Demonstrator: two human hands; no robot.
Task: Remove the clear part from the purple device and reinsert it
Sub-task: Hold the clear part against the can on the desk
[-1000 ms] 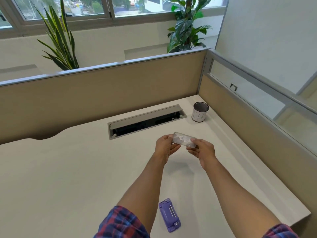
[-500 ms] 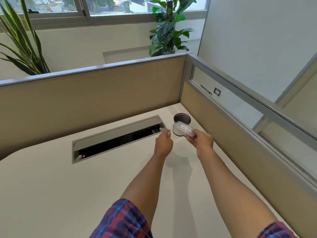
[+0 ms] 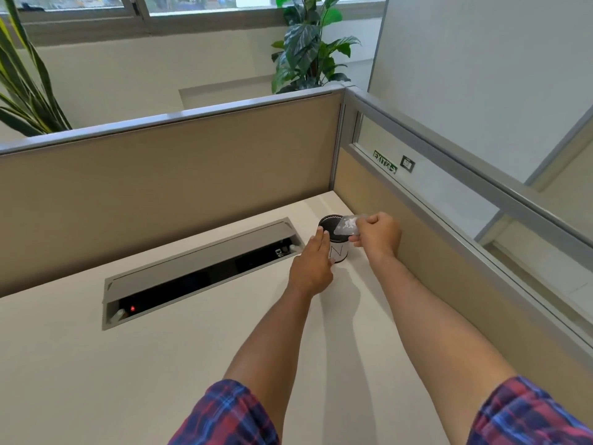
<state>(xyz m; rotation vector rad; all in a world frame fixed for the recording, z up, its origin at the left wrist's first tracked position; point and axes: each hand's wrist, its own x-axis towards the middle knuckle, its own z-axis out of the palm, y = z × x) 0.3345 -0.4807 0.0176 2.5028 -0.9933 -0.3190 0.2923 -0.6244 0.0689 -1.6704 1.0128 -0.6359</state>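
Observation:
My right hand [image 3: 378, 234] pinches the clear part [image 3: 347, 225], a small see-through plastic piece, and holds it tilted just over the open mouth of a small round cup [image 3: 337, 244] with a dark rim and white side. My left hand [image 3: 311, 264] rests flat against the cup's left side, fingers together, touching it. The purple device is out of view.
The cup stands in the desk's far right corner, close to the tan partition walls [image 3: 192, 175]. An open cable tray [image 3: 199, 271] is recessed in the white desk [image 3: 128, 380] to the left. Plants stand behind the partition.
Both hands moved forward and right to the cup. The right hand brought the clear part over the cup's mouth; the left hand let go of it and now touches the cup. The purple device left the view.

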